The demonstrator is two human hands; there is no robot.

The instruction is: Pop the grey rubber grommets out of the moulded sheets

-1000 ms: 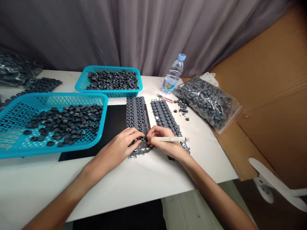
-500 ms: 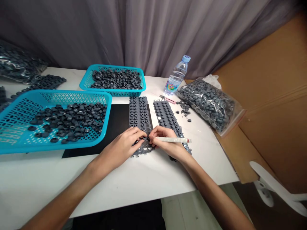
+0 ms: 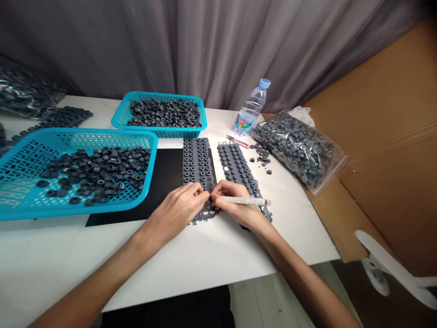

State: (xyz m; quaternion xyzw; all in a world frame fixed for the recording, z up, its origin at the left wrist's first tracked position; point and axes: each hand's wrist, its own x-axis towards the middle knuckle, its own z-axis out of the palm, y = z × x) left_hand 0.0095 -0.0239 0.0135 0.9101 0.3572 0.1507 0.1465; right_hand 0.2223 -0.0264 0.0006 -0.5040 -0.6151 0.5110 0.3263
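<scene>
My left hand (image 3: 179,205) rests over the lower part of a grey moulded sheet (image 3: 196,161) with rows of ring-shaped pieces. Its thumb and index finger are pinched together, and whatever lies between them is too hidden to make out. Against those fingertips, my right hand (image 3: 235,200) is closed around a slim white pen-like tool (image 3: 241,200), its reddish end pointing right; the working tip is hidden by the fingers. Beneath and beyond my right hand lies a second grey sheet (image 3: 237,166) with similar rows.
Blue baskets (image 3: 153,173) (image 3: 204,114) of small dark rings stand left and behind. A water bottle (image 3: 251,109), pink snips (image 3: 241,142), loose dark pieces (image 3: 262,152) and a filled plastic bag (image 3: 297,146) lie right. A black mat (image 3: 167,173) sits under the left sheet.
My left fingers have closed into a pinch and moved slightly right, up to my right fingertips. The dark ring seen between them before is now hidden. My right hand has barely moved.
</scene>
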